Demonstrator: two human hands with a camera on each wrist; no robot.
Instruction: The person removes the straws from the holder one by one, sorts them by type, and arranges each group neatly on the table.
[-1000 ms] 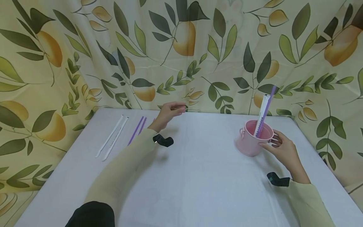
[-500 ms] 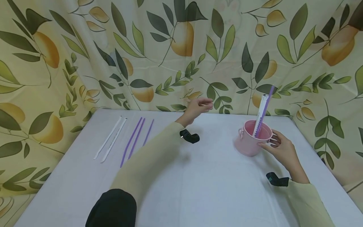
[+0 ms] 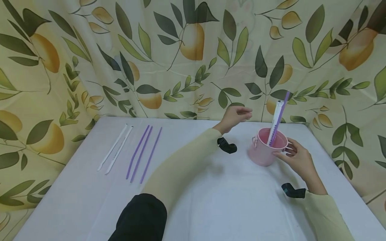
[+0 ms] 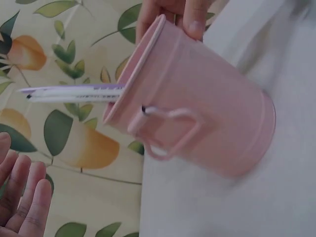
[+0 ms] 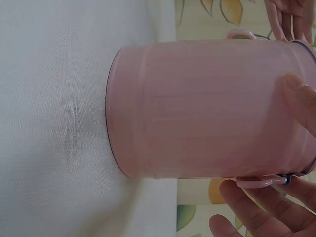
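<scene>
A pink bucket (image 3: 261, 152) with small side handles stands upright on the right of the table. A purple straw (image 3: 284, 101) and a white-wrapped straw (image 3: 275, 120) lean out of it. My right hand (image 3: 298, 160) holds the bucket at its right side, the thumb (image 5: 296, 91) on the wall below the rim and the other fingers around the handle (image 5: 261, 181). Left of the bucket, my left hand (image 3: 233, 117) is raised in the air, its fingers (image 4: 37, 207) relaxed and holding nothing.
Two white-wrapped straws (image 3: 112, 147) and three purple straws (image 3: 141, 154) lie side by side at the table's left. A leaf-and-fruit patterned curtain (image 3: 193, 77) hangs behind the white-covered table (image 3: 229, 201). Each wrist wears a black camera (image 3: 227, 146).
My left hand has swung right, from beside the purple straws toward the bucket, uncovering those straws. The right hand and the bucket stay in place; the head view has shifted slightly.
</scene>
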